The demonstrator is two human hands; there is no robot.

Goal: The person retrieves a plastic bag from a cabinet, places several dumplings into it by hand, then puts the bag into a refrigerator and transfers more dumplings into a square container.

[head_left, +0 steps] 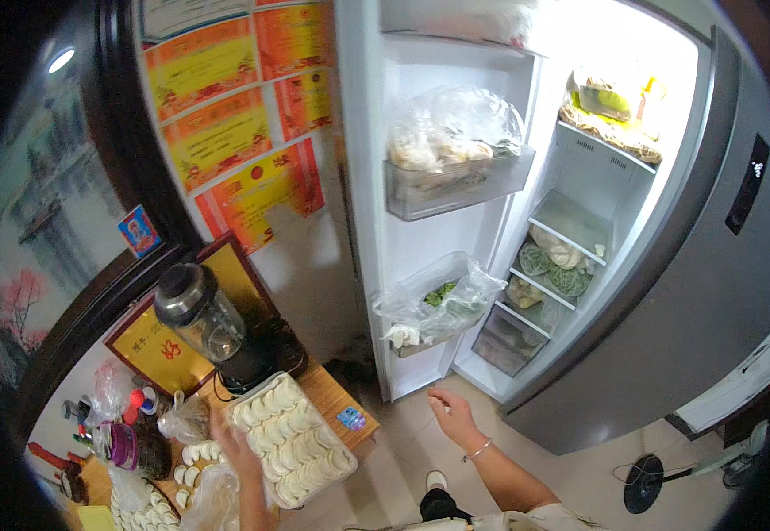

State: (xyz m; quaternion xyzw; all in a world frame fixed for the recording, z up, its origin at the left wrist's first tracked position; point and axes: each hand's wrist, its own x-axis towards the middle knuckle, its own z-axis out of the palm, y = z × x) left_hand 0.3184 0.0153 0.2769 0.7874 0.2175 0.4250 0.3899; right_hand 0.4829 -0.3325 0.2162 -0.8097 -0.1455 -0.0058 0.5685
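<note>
A clear plastic tray (pixel 277 380) holds rows of pale folded dumplings (pixel 289 442) at the right end of the wooden table (pixel 336 376). Along the tray's left side is my left hand (pixel 236 450), smeared by motion; whether it grips the rim cannot be told. My right hand (pixel 451 418), with a bracelet at the wrist, is in the air before the open fridge (pixel 571 177). Its fingers are curled in, and nothing shows in them. More dumplings (pixel 146 511) lie loose on the table, next to a crumpled clear plastic bag (pixel 212 504).
The fridge door (pixel 456 234) stands wide, its bins holding bagged food. Bagged greens (pixel 553 265) fill lower shelves. A blender (pixel 212 323), a purple-lidded jar (pixel 133 447) and a small bag (pixel 186 420) crowd the table's back. A round black base (pixel 643 482) stands on the floor at right.
</note>
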